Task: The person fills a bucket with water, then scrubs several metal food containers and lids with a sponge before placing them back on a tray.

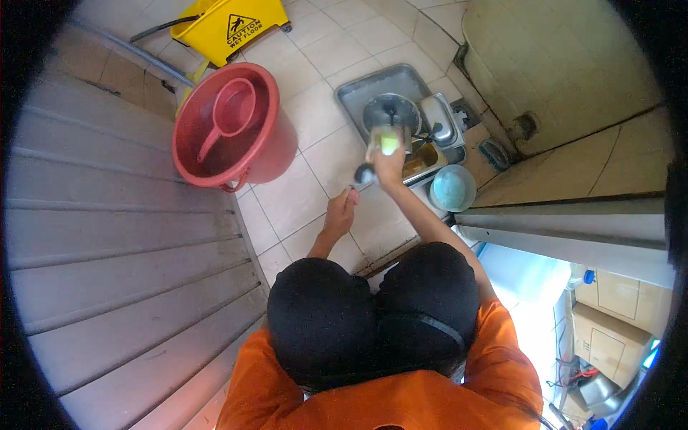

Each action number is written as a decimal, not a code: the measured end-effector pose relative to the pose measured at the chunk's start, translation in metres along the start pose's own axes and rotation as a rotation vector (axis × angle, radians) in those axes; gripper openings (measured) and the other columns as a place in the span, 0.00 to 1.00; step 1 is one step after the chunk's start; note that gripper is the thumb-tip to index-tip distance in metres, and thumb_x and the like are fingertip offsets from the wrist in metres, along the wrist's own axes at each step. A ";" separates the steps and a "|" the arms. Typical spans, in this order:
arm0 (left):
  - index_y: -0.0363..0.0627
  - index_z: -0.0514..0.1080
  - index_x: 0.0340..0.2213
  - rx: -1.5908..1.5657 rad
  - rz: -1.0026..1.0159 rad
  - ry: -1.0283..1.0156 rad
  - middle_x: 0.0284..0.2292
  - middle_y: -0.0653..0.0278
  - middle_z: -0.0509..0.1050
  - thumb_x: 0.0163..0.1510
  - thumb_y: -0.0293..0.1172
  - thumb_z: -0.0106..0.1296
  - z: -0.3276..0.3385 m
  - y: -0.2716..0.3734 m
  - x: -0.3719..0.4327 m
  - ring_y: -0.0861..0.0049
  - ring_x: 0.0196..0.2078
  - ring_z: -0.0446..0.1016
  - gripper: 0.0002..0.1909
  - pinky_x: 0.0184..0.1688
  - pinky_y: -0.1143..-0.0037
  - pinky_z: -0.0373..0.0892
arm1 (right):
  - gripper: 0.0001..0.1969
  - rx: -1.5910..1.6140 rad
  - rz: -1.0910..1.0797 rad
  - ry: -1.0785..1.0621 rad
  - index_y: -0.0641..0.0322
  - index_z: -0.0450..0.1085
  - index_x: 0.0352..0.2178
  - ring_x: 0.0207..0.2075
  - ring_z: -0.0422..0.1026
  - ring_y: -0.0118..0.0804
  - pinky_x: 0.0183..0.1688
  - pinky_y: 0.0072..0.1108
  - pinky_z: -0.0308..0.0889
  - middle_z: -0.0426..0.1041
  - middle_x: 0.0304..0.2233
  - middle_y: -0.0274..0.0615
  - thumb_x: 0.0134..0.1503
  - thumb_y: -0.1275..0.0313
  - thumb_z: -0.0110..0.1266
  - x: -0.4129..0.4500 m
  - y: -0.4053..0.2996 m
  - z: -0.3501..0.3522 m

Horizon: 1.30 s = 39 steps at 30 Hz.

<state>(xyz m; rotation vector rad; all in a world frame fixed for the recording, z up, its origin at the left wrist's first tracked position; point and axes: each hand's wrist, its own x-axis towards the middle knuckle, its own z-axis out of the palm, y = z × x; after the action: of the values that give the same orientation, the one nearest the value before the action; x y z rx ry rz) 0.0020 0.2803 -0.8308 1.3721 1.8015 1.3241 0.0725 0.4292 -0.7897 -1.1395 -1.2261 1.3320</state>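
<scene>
In the head view, my right hand (389,161) holds a yellow-green sponge (389,143), blurred, at the near side of a round metal pot (391,110). My left hand (339,212) is closed around a small pinkish thing, perhaps a handle, whose kind I cannot tell. A dark, rounded, blurred thing (365,174) lies between my two hands. The pot is on a grey rectangular metal tray (355,91) on the tiled floor. Metal food pans (439,115) stand to its right, and another pan (424,161) with brownish liquid is beside my right hand. A bowl of bluish liquid (453,188) sits to the right.
A large red plastic tub (274,145) with a red dipper (235,107) inside stands at the left. Behind it is a yellow mop bucket (236,27). A scrub brush (494,154) lies by the right wall. Cardboard boxes (610,338) are at the lower right.
</scene>
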 end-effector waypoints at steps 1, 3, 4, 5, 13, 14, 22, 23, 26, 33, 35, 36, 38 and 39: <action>0.37 0.63 0.24 0.012 -0.001 0.009 0.17 0.60 0.62 0.55 0.35 0.34 -0.005 -0.003 -0.002 0.75 0.21 0.63 0.14 0.26 0.76 0.61 | 0.26 -0.323 -0.339 0.052 0.65 0.60 0.39 0.29 0.69 0.37 0.31 0.25 0.64 0.67 0.28 0.46 0.35 0.74 0.57 0.016 0.001 -0.001; 0.38 0.64 0.25 0.061 -0.161 0.127 0.17 0.62 0.62 0.55 0.34 0.34 -0.019 -0.011 -0.010 0.79 0.21 0.62 0.13 0.25 0.77 0.60 | 0.29 -0.684 -0.338 -0.077 0.64 0.57 0.43 0.31 0.69 0.42 0.33 0.28 0.64 0.67 0.29 0.50 0.36 0.74 0.56 0.051 0.006 -0.004; 0.38 0.64 0.25 0.069 -0.164 0.137 0.17 0.62 0.62 0.55 0.34 0.34 -0.026 -0.016 -0.016 0.79 0.21 0.62 0.13 0.25 0.77 0.60 | 0.32 -1.030 -0.351 -0.173 0.64 0.54 0.46 0.32 0.69 0.47 0.34 0.31 0.64 0.67 0.31 0.55 0.36 0.75 0.56 0.069 0.013 -0.006; 0.40 0.65 0.28 0.139 -0.310 0.125 0.18 0.62 0.64 0.55 0.33 0.34 -0.033 -0.021 -0.020 0.79 0.21 0.64 0.11 0.25 0.76 0.62 | 0.32 -1.050 -0.276 -0.211 0.64 0.54 0.46 0.32 0.69 0.47 0.34 0.31 0.64 0.67 0.31 0.55 0.36 0.75 0.56 0.081 0.023 -0.006; 0.47 0.64 0.38 -0.557 -0.855 0.170 0.23 0.72 0.63 0.54 0.41 0.37 -0.047 -0.036 -0.026 0.87 0.21 0.61 0.14 0.20 0.85 0.57 | 0.26 -1.128 -0.064 -0.295 0.76 0.53 0.37 0.37 0.66 0.56 0.37 0.36 0.62 0.67 0.30 0.63 0.37 0.72 0.52 0.105 0.066 -0.019; 0.47 0.63 0.40 -0.682 -0.834 0.172 0.24 0.72 0.62 0.54 0.42 0.38 -0.045 -0.030 -0.020 0.88 0.21 0.60 0.15 0.19 0.86 0.56 | 0.26 -1.109 -0.069 -0.323 0.76 0.53 0.37 0.37 0.66 0.56 0.37 0.36 0.62 0.67 0.30 0.63 0.37 0.72 0.52 0.100 0.058 -0.023; 0.47 0.62 0.41 -1.097 -0.778 0.066 0.29 0.71 0.66 0.53 0.46 0.37 -0.012 0.017 0.037 0.88 0.21 0.59 0.19 0.19 0.87 0.56 | 0.25 -0.038 0.090 -0.753 0.60 0.53 0.42 0.38 0.64 0.30 0.41 0.19 0.59 0.63 0.36 0.39 0.41 0.81 0.50 -0.029 -0.006 -0.028; 0.47 0.62 0.40 -1.100 -0.746 -0.057 0.30 0.70 0.67 0.54 0.47 0.36 -0.008 0.019 0.040 0.88 0.21 0.59 0.19 0.20 0.85 0.56 | 0.25 -0.144 -0.056 -0.733 0.60 0.51 0.42 0.38 0.64 0.31 0.41 0.19 0.60 0.62 0.37 0.39 0.41 0.81 0.50 -0.041 -0.007 -0.024; 0.46 0.64 0.38 -0.956 -0.723 0.080 0.28 0.68 0.68 0.54 0.49 0.32 -0.007 0.021 0.037 0.86 0.23 0.64 0.21 0.19 0.84 0.59 | 0.27 -0.244 -0.208 -0.680 0.60 0.50 0.42 0.37 0.65 0.35 0.40 0.23 0.61 0.63 0.36 0.41 0.39 0.80 0.52 -0.063 -0.006 -0.022; 0.46 0.64 0.34 -0.940 -0.813 -0.096 0.20 0.70 0.65 0.54 0.48 0.34 -0.013 0.032 0.026 0.83 0.18 0.65 0.19 0.18 0.84 0.60 | 0.31 -0.279 0.056 -0.796 0.58 0.44 0.45 0.38 0.65 0.32 0.39 0.22 0.62 0.60 0.37 0.42 0.42 0.80 0.53 -0.056 -0.005 -0.036; 0.45 0.64 0.33 -0.764 -0.841 0.090 0.18 0.73 0.62 0.54 0.48 0.34 -0.015 0.034 0.026 0.85 0.15 0.60 0.19 0.17 0.85 0.56 | 0.30 -0.410 -0.015 -0.907 0.59 0.44 0.45 0.37 0.65 0.33 0.38 0.23 0.63 0.61 0.37 0.42 0.43 0.79 0.53 -0.046 -0.013 -0.041; 0.45 0.64 0.32 -0.742 -0.777 0.080 0.16 0.75 0.59 0.54 0.48 0.34 -0.017 0.033 0.028 0.86 0.14 0.55 0.19 0.16 0.86 0.51 | 0.29 -0.469 0.057 -0.932 0.59 0.46 0.45 0.37 0.65 0.34 0.39 0.23 0.62 0.61 0.37 0.43 0.44 0.76 0.53 -0.037 -0.020 -0.045; 0.44 0.64 0.30 -0.715 -0.715 0.066 0.15 0.77 0.56 0.54 0.47 0.34 -0.025 0.030 0.027 0.88 0.12 0.50 0.18 0.15 0.87 0.47 | 0.28 -0.525 0.132 -0.951 0.60 0.47 0.45 0.38 0.65 0.35 0.40 0.24 0.61 0.61 0.38 0.44 0.45 0.73 0.54 -0.029 -0.030 -0.045; 0.45 0.64 0.28 -0.688 -0.680 -0.076 0.14 0.77 0.56 0.54 0.46 0.35 -0.028 0.028 0.027 0.88 0.12 0.50 0.17 0.16 0.86 0.49 | 0.25 -0.566 -0.067 -0.690 0.61 0.51 0.43 0.38 0.65 0.36 0.40 0.24 0.61 0.62 0.37 0.44 0.45 0.70 0.54 -0.026 -0.035 -0.043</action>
<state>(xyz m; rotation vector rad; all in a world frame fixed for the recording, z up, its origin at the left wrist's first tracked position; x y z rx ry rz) -0.0187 0.2944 -0.7903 0.3822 1.3609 1.2848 0.1202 0.4088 -0.7568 -1.0144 -2.2285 1.4183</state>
